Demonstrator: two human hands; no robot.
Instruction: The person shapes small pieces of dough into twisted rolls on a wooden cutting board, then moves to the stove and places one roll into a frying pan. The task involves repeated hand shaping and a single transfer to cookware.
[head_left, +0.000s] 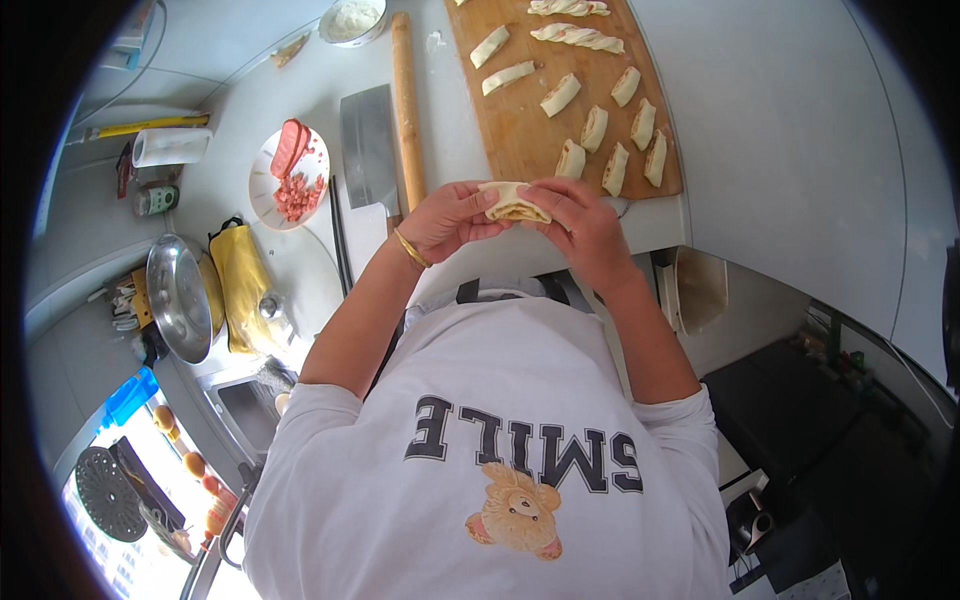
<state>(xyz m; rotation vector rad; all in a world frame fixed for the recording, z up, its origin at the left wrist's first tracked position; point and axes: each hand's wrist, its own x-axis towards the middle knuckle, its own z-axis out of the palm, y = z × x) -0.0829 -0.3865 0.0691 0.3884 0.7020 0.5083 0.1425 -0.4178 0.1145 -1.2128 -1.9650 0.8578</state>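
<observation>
Between my two hands, just off the near edge of a wooden board (517, 127), is a piece of layered dough (516, 202) with an orange-brown filling showing at its cut side. My left hand (451, 217) grips one end with thumb and fingers; a gold-coloured bangle circles that wrist. The other end is pinched by my right hand (585, 229). Several short filled dough pieces (594, 129) lie apart on the board. Twisted dough strips (577, 37) rest at its far end.
Left of the board lie a wooden rolling pin (407, 105), a cleaver (367, 146) and dark chopsticks (340, 232). A plate (261, 161) holds sliced and diced pink sausage. Farther off stands a bowl of white flour (352, 21). A metal basin (178, 296) leans at the far left.
</observation>
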